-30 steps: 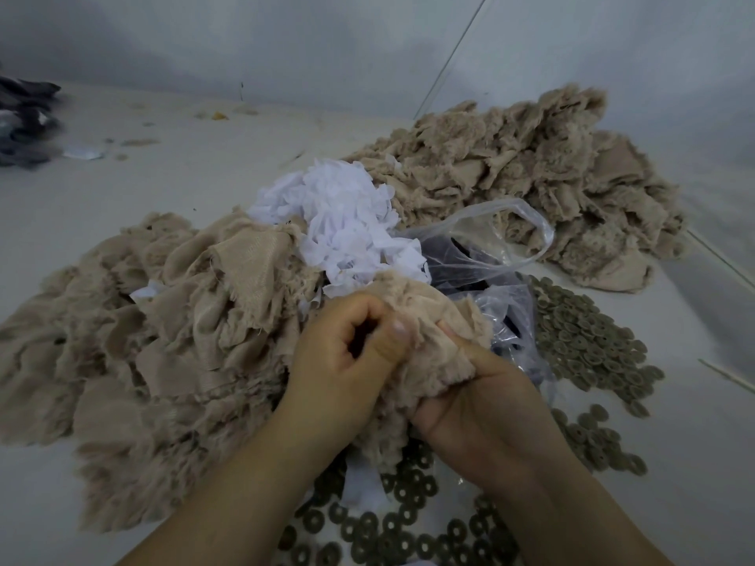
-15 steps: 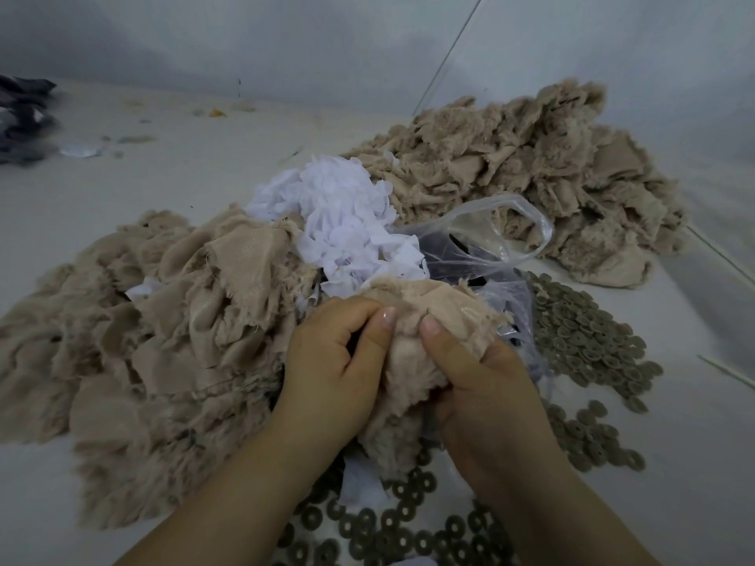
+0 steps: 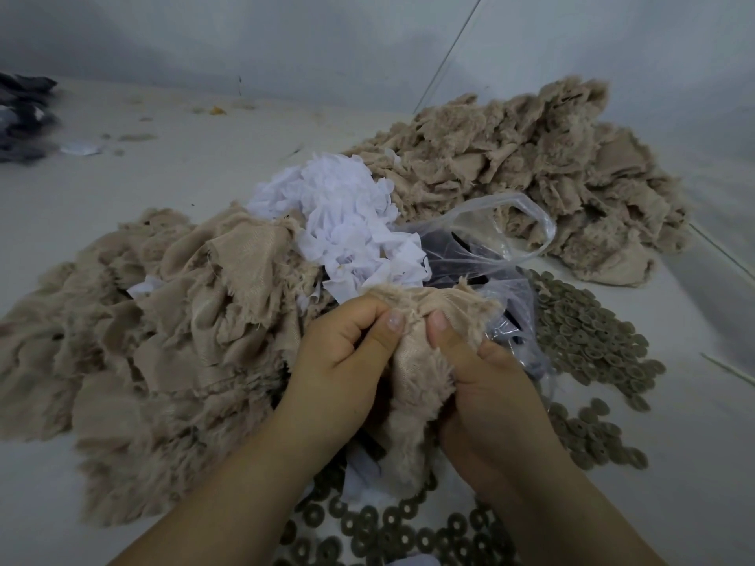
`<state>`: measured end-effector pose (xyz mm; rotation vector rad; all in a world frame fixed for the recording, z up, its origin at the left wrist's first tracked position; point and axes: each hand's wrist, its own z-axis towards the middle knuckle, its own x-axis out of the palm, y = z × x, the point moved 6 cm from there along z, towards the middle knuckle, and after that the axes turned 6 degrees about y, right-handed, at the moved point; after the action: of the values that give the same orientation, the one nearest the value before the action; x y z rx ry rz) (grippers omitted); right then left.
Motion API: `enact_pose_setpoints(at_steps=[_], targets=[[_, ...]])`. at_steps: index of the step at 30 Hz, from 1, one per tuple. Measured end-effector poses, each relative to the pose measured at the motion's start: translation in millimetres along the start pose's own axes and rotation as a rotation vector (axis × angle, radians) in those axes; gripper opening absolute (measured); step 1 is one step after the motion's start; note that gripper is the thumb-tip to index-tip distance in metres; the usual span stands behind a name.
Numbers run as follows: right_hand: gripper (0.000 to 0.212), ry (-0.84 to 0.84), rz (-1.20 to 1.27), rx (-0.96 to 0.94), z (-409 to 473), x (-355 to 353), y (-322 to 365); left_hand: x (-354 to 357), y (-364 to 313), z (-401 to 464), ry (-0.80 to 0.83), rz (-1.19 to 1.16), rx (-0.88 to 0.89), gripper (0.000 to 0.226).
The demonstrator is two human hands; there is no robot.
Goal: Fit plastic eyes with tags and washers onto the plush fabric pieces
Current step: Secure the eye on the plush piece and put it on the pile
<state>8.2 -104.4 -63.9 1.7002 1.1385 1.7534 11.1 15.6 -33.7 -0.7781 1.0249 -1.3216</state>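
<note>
1. Pale and flat, the counter (image 3: 122,222) carries everything here, with a grey wall behind it; at its nearest edge ring-shaped washers (image 3: 392,529) lie scattered below the wrists.
2. Just above them, the left hand (image 3: 339,369) and right hand (image 3: 486,386) both grip one plush fabric piece (image 3: 416,361), fingers curled into it and the two thumbs pressed close together on its woven back, near the top fold. Whether an eye or a washer sits under the thumbs cannot be told; the cloth hides it.
3. My reading is that this piece is mid-fitting, with something being pushed through or seated at the spot the thumbs pinch.
4. To the left lies a big heap of plush pieces (image 3: 143,341), and a white slip shows among them, so these may be finished ones, though no eye is visible to confirm it.
5. Right of the hands, a denser spread of washers (image 3: 592,332) remains, so plenty of fittings are still unused.
6. Behind the hands sits a clear plastic bag (image 3: 490,239) with dark contents, likely the eyes, touching a mound of white tags (image 3: 343,222).
7. Farthest back, a second plush heap (image 3: 531,157) waits; much work appears left.
</note>
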Motion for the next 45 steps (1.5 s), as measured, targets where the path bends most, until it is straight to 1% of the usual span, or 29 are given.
enact_pose_setpoints(at_steps=[6, 11, 14, 17, 20, 22, 23, 24, 25, 26, 27, 29, 32, 34, 37, 40, 43, 45], targets=[[0.039, 0.034, 0.032, 0.044, -2, 6, 0, -3, 0, -1, -0.031, 0.021, 0.027, 0.04], [0.036, 0.063, 0.133, 0.134, -3, 12, -5, -4, 2, -2, -0.058, 0.004, 0.01, 0.04], [0.039, 0.075, 0.207, 0.191, -4, 14, -10, -2, -1, -2, -0.055, 0.011, 0.022, 0.036], [0.042, 0.099, 0.202, 0.212, -6, 16, -12, -1, -2, -3, -0.07, 0.013, 0.029, 0.033], [0.05, 0.077, 0.203, 0.193, -3, 13, -12, -3, 2, -2, -0.112, 0.045, 0.014, 0.037], [0.055, 0.102, 0.152, 0.13, -3, 14, -8, -9, 4, -2, -0.169, 0.088, 0.011, 0.04], [0.056, 0.114, 0.044, 0.096, -4, 15, -7, -10, 4, -2, -0.185, 0.102, 0.011, 0.04], [0.05, 0.106, -0.103, 0.062, -5, 14, -6, -11, 4, -2, -0.188, 0.097, 0.008, 0.042], [0.041, 0.086, -0.23, 0.025, -5, 12, -4, -10, 3, -3, -0.185, 0.075, 0.005, 0.043], [0.035, 0.051, -0.293, -0.003, -4, 8, -4, -10, 3, -3, -0.183, 0.048, 0.002, 0.045], [0.035, 0.023, -0.283, -0.018, -4, 5, -4, -9, 3, -3, -0.181, 0.028, -0.002, 0.045], [0.038, 0.019, -0.186, -0.019, -2, 3, -4, -9, 1, -1, -0.154, 0.004, 0.007, 0.043], [0.036, 0.02, -0.074, -0.002, 0, 2, -3, -6, -3, 1, -0.037, 0.005, 0.053, 0.031], [0.038, 0.006, -0.041, 0.01, 1, -1, -3, -3, -3, 1, 0.003, 0.038, 0.057, 0.025], [0.036, -0.01, -0.062, -0.004, 0, -2, -2, 0, -1, 1, 0.013, -0.018, 0.025, 0.032], [0.03, -0.003, -0.021, -0.008, 0, -1, -2, 1, 3, 1, 0.007, -0.056, 0.003, 0.037], [0.039, 0.024, -0.035, 0.014, -1, 1, -2, 0, 3, 0, -0.005, -0.075, 0.003, 0.041], [0.041, 0.082, -0.037, 0.046, -2, 5, -3, 0, 3, 1, -0.013, -0.084, 0.008, 0.042]])
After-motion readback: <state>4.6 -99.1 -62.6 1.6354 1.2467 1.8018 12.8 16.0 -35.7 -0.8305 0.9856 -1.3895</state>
